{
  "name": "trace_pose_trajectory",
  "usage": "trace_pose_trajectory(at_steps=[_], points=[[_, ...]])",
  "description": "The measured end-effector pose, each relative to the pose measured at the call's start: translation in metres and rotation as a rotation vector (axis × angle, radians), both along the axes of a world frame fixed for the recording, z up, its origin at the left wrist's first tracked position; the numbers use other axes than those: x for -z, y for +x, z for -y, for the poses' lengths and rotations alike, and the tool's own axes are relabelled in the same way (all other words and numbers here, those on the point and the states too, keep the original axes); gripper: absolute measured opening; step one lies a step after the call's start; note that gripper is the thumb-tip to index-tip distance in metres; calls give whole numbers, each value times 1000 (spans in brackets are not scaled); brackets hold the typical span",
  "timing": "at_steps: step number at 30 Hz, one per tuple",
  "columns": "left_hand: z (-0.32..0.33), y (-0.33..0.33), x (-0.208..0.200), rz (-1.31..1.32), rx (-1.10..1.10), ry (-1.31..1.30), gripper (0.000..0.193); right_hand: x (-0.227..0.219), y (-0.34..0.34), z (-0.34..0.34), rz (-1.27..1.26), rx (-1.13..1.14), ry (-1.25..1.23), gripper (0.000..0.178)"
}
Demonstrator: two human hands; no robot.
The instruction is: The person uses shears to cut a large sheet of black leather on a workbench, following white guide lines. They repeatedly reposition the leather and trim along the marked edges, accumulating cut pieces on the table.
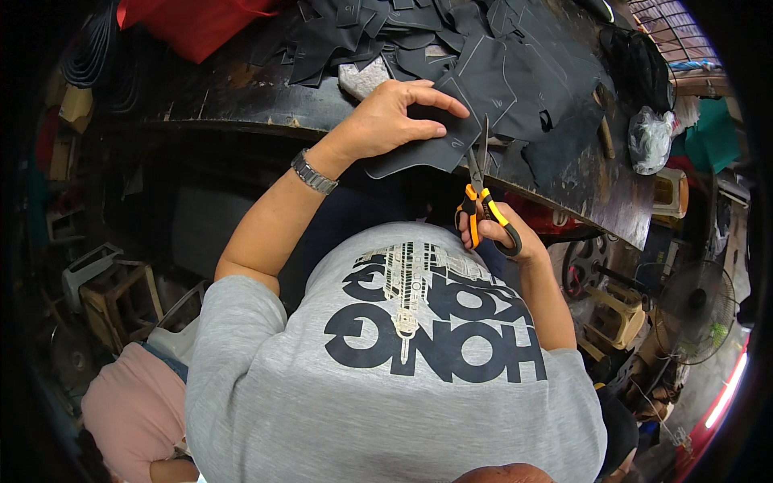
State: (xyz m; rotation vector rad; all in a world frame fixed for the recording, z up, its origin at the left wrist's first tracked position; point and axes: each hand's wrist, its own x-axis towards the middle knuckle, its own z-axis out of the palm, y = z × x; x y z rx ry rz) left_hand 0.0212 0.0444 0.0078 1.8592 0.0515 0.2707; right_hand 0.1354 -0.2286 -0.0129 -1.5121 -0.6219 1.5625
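Note:
My left hand (394, 119) rests on a black sheet piece (427, 153) with pale marked outlines, at the table's near edge. Its thumb and forefinger are spread apart over the material. A metal watch circles that wrist. My right hand (519, 237) is closed round the orange, yellow and black handles of a pair of scissors (481, 173). The blades point away from me, parted, at the right edge of the piece; one blade lies above the sheet and the other is partly hidden. More black cut pieces (499, 80) lie heaped beyond both hands.
A grey stone-like block (364, 78) sits beside my left hand on the dark table (233, 101). Red material (189, 24) lies at far left. On the right are a clear plastic bag (651, 138) and a fan (694, 310). A person in pink (133, 402) is at lower left.

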Motion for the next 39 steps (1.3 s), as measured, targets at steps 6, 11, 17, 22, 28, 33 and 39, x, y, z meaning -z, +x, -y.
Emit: trace_pose_trajectory(at_steps=[6,11,17,22,28,33,39], points=[[-4,-16,2,-67,54,-12,30,-2,-3,-1,-67,-10,109,56],[-2,-20,-1,-113,115,-106,37,-5,0,-1,-29,-64,75,53],[-1,-22,-6,-142,143,-177,38,-9,-2,-2,-4,-50,50,54],[0,-23,-4,-108,136,-116,38,-8,-7,-2,-31,-22,87,55],[-4,-25,-4,-130,123,-170,38,-9,-13,0,1,76,9,52],[-6,-27,-4,-109,117,-157,39,-5,-20,2,13,133,27,61],[-8,-26,-3,-105,131,-144,37,-3,-21,5,-19,137,19,52]])
